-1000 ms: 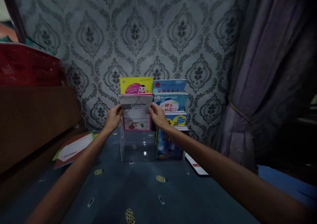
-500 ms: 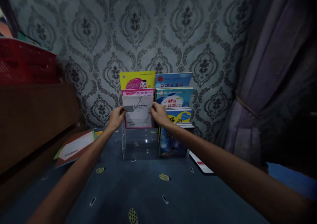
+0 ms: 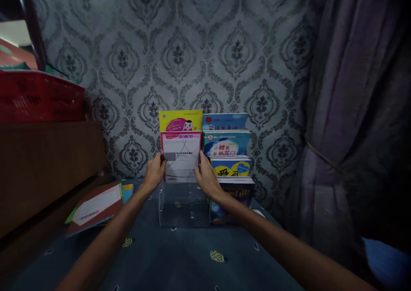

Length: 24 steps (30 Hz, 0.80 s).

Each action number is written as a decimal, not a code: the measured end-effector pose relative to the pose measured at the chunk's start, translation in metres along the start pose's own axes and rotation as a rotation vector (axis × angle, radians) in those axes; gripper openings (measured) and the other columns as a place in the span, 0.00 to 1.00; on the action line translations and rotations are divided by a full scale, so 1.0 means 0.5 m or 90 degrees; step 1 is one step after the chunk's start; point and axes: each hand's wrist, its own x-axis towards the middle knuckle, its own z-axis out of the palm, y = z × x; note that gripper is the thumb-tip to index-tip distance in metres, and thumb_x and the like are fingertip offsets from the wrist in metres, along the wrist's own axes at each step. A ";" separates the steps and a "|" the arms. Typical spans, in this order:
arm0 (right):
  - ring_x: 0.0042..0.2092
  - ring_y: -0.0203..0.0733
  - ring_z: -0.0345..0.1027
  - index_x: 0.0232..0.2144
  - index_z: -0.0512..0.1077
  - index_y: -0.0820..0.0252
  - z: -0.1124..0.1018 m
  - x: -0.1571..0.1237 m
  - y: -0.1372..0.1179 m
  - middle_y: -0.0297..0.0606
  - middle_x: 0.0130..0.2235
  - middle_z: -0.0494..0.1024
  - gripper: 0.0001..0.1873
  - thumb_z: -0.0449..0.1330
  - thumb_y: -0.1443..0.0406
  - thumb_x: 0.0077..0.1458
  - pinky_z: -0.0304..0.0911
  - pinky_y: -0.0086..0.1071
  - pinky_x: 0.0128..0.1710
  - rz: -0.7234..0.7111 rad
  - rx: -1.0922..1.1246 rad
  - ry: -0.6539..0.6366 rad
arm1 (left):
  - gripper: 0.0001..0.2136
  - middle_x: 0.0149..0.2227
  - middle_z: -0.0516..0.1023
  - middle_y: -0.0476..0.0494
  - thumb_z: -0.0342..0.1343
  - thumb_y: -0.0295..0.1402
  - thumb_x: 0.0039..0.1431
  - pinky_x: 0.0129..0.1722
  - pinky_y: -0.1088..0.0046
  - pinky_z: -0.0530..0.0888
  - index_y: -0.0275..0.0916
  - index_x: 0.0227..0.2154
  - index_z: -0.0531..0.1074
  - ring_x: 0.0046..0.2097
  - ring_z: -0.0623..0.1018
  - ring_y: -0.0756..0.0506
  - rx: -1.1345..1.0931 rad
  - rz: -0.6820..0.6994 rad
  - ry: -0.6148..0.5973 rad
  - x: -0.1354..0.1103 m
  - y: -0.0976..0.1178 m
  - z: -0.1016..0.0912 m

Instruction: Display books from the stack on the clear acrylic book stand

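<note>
Since the white booklet (image 3: 183, 166) probably needs steadying mid-frame, my left hand (image 3: 154, 171) and right hand (image 3: 207, 177) pinch its opposite edges.

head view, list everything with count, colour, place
wallpaper: 1, grey, behind
curtain: 1, purplish, right
pole: 1, dark, upper left
cabinet: 1, brown, left
basket: 1, red, on cabinet
cloth: 1, dark blue, below
loose books: several, brown and green, cloth's left
rack: 1, clear, on cloth
blue books: 4 covers, blues, rack's right
yellow book: 1, yellow, rack's left
pink book: 1, pink, in front of yellow
white booklet: 1, white, in front of pink
blue item: 1, blue, lower right
left hand: 1, bare, booklet's left edge
right hand: 1, bare, booklet's right edge
</note>
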 end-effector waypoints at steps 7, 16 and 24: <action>0.66 0.53 0.53 0.66 0.52 0.71 0.011 -0.023 0.001 0.57 0.65 0.60 0.34 0.47 0.67 0.57 0.51 0.53 0.66 -0.023 -0.034 0.005 | 0.03 0.34 0.77 0.43 0.50 0.27 0.61 0.37 0.70 0.69 0.40 0.36 0.66 0.38 0.77 0.43 0.018 0.010 -0.004 -0.008 0.002 -0.006; 0.65 0.56 0.56 0.65 0.54 0.65 -0.008 -0.062 -0.001 0.55 0.64 0.62 0.34 0.51 0.63 0.58 0.57 0.56 0.62 -0.023 -0.013 -0.007 | 0.03 0.43 0.74 0.41 0.50 0.30 0.64 0.49 0.66 0.69 0.40 0.40 0.66 0.47 0.73 0.43 0.095 0.013 -0.083 -0.156 -0.040 -0.064; 0.64 0.58 0.57 0.66 0.54 0.62 -0.014 -0.101 -0.009 0.55 0.64 0.61 0.34 0.52 0.61 0.59 0.63 0.55 0.58 -0.004 0.008 -0.027 | 0.28 0.59 0.66 0.29 0.58 0.43 0.59 0.57 0.52 0.62 0.36 0.58 0.60 0.60 0.65 0.32 0.460 -0.116 -0.288 -0.267 -0.209 -0.242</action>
